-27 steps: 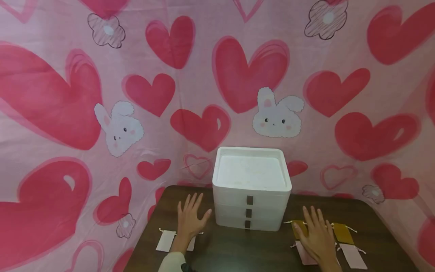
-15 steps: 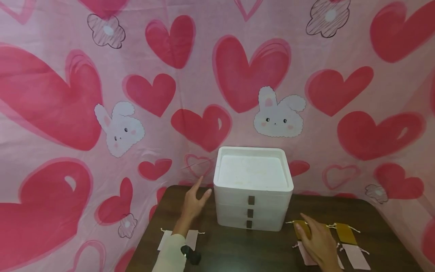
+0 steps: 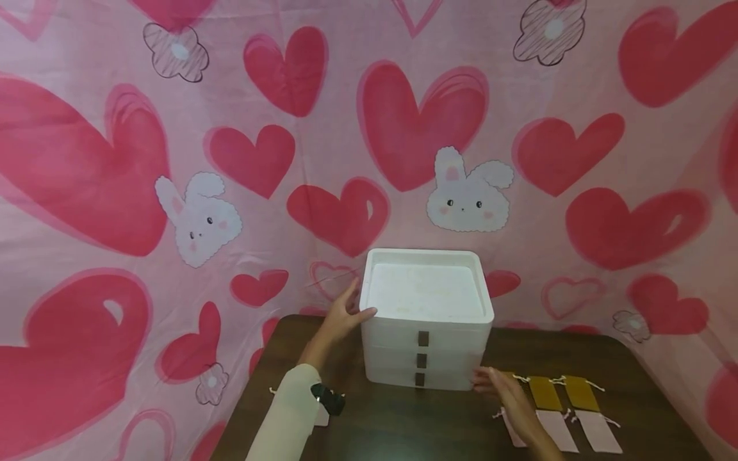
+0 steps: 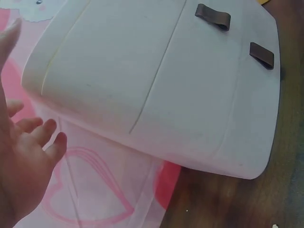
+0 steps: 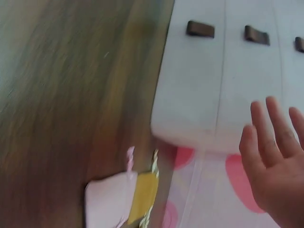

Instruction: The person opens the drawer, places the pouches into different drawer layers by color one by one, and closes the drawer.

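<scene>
A white three-drawer box (image 3: 426, 352) with brown pull tabs stands on the dark wooden table, its drawers closed. My left hand (image 3: 344, 318) is at the box's upper left edge, thumb over the rim's front corner in the head view. In the left wrist view, that hand's fingers (image 4: 42, 130) are loosely bent beside the box's side. My right hand (image 3: 507, 392) is at the lower right side, fingertips right by the box wall. The right wrist view has its fingers (image 5: 268, 133) extended, with nothing in the palm.
Right of the box lie mustard drawstring pouches (image 3: 544, 392) in a row, with pale pink drawstring pouches (image 3: 599, 432) in front of them. A pale pouch (image 3: 322, 417) on the left is mostly behind my sleeve (image 3: 286, 410). A pink heart-patterned cloth (image 3: 323, 153) hangs behind the table.
My left hand has moved forward and right to the box's upper left edge. My right hand has moved left from over the pouches to the box's lower right side.
</scene>
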A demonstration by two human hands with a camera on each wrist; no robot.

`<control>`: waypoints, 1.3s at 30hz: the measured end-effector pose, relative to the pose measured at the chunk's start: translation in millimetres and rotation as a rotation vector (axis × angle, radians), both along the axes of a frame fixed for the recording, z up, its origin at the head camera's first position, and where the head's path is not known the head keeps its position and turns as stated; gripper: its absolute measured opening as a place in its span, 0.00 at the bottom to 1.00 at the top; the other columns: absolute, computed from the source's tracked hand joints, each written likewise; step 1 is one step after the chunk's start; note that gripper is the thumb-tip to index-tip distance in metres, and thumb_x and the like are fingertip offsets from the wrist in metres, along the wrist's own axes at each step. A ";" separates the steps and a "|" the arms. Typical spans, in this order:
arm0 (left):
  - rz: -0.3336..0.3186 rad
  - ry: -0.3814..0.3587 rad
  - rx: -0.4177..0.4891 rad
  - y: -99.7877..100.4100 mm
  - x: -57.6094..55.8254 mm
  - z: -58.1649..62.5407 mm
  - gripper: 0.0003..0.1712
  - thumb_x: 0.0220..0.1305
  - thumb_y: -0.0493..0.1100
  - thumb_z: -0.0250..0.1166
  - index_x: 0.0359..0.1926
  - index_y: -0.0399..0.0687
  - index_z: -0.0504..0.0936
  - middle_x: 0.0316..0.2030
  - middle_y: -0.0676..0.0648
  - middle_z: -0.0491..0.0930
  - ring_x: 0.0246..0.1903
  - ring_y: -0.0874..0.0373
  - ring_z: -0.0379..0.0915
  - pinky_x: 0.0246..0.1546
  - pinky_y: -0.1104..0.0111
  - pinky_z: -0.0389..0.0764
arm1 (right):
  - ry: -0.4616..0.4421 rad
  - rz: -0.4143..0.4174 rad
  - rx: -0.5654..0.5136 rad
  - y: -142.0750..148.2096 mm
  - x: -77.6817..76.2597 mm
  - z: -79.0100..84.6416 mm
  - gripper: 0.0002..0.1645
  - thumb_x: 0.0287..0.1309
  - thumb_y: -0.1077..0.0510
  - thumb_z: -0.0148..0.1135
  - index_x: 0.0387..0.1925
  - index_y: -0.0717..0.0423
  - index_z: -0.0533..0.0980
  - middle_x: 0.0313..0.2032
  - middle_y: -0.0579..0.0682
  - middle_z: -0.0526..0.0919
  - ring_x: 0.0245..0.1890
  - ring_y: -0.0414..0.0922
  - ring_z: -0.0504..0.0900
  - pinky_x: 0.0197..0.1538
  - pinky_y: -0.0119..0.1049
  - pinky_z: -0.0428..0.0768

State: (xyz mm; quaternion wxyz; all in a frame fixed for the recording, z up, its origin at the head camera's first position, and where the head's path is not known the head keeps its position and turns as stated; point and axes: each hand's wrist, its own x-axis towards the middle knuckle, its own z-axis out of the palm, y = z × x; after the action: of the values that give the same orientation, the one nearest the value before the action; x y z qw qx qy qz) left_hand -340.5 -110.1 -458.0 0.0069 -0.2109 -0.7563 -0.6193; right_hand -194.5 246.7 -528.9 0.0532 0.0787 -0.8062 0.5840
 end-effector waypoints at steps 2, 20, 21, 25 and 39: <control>-0.020 -0.006 -0.003 3.4 -2.5 2.9 0.58 0.60 0.45 0.75 0.81 0.42 0.48 0.79 0.37 0.54 0.77 0.39 0.56 0.72 0.44 0.67 | -0.078 0.135 -0.094 -2.7 -5.7 5.0 0.35 0.83 0.52 0.29 0.61 0.83 0.68 0.47 0.48 0.90 0.43 0.31 0.86 0.50 0.26 0.84; -0.090 -0.027 -0.028 1.8 -14.7 8.4 0.60 0.53 0.36 0.79 0.81 0.46 0.52 0.75 0.37 0.64 0.67 0.43 0.70 0.68 0.53 0.76 | -0.311 0.358 -0.213 -60.3 -53.5 16.6 0.48 0.80 0.36 0.26 0.70 0.79 0.58 0.62 0.70 0.79 0.60 0.56 0.84 0.69 0.55 0.76; -0.093 -0.029 -0.027 1.3 -14.8 7.8 0.60 0.53 0.36 0.79 0.81 0.46 0.52 0.76 0.37 0.64 0.67 0.44 0.70 0.68 0.53 0.75 | -0.316 0.348 -0.229 -62.6 -54.3 16.7 0.48 0.80 0.36 0.27 0.69 0.79 0.59 0.61 0.70 0.79 0.59 0.55 0.84 0.69 0.54 0.77; -0.103 -0.046 -0.015 0.0 -15.1 5.5 0.60 0.54 0.35 0.78 0.81 0.47 0.52 0.77 0.38 0.61 0.70 0.42 0.67 0.70 0.51 0.72 | -0.333 0.325 -0.288 -69.7 -57.5 15.0 0.45 0.80 0.37 0.33 0.67 0.79 0.61 0.59 0.65 0.83 0.55 0.47 0.87 0.67 0.47 0.80; -0.114 -0.035 0.012 -1.0 -14.4 3.4 0.59 0.53 0.35 0.78 0.80 0.48 0.53 0.76 0.37 0.63 0.70 0.40 0.68 0.69 0.51 0.74 | -0.374 0.327 -0.390 -82.9 -66.7 16.4 0.31 0.79 0.38 0.41 0.45 0.56 0.82 0.44 0.42 0.90 0.50 0.40 0.88 0.67 0.48 0.80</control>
State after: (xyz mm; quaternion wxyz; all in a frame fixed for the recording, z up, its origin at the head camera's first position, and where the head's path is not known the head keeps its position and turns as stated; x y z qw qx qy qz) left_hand -354.9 -111.0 -454.6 -0.0403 -0.2430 -0.7392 -0.6269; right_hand -261.3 163.8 -512.5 -0.1763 0.0868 -0.6516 0.7327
